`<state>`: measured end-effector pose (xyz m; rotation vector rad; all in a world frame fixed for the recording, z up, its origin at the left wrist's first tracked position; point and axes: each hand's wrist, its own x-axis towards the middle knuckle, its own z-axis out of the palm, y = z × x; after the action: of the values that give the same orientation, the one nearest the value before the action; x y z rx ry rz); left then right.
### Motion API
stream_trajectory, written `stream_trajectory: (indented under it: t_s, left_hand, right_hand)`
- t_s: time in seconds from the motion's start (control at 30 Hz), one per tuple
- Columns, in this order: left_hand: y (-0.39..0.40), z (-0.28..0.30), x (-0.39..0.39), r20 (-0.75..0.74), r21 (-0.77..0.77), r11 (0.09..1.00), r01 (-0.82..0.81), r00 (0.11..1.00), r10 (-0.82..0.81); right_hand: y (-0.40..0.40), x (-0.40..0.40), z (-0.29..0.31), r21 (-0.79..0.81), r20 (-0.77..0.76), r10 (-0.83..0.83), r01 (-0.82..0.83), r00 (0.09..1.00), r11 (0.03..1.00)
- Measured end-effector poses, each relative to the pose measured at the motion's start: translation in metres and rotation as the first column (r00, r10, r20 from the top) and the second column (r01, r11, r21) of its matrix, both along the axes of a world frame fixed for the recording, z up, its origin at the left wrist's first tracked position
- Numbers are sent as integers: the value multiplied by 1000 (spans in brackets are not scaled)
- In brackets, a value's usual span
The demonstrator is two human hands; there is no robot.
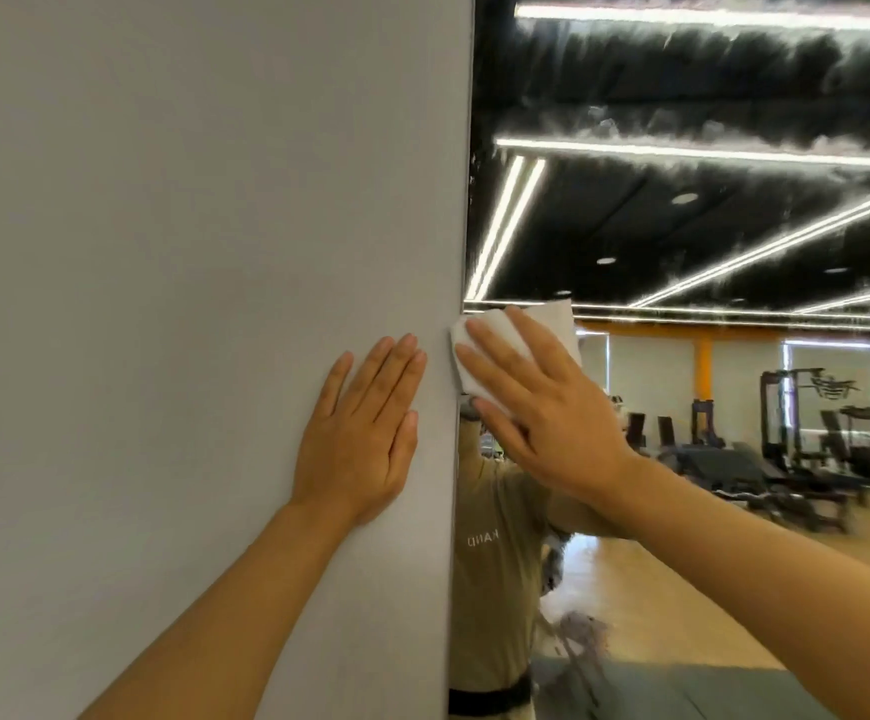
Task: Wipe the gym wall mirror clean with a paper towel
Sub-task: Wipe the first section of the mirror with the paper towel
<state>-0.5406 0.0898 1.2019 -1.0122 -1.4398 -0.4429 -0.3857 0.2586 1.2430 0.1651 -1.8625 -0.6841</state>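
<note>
Honestly, my worry is the towel [479, 350] slipping: my right hand [542, 407] only presses it to the mirror [682, 226] with flat, spread fingers [490, 340], gripping nothing, so a fast stroke could leave it behind or drag it onto the wall [162, 200] past the fingertips. Streaks above the fingers look untouched; a damp sheet may just smear them. My left hand [365, 439] lies flat and open on the wall. Folded, the towel sits under the fingers at the mirror's left edge, long axis roughly upright.
</note>
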Motion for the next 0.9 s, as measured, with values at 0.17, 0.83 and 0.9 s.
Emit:
stream_trajectory:
  t_s: [0.17,0.83,0.9]
  left_hand:
    - [3,-16,-3,-13,38,999,11,1000,-11]
    - [-2,-13,-7,-55,56,992,114,992,-111]
    - [-1,-13,-5,-44,56,992,117,992,-115]
  right_hand:
    - [2,13,-100,40,-58,-15,17,998,999]
    - [-27,-18,-36,-380,-354,-63,-82,933,922]
    - [-26,-13,-95,-350,-289,-63,-44,955,936]
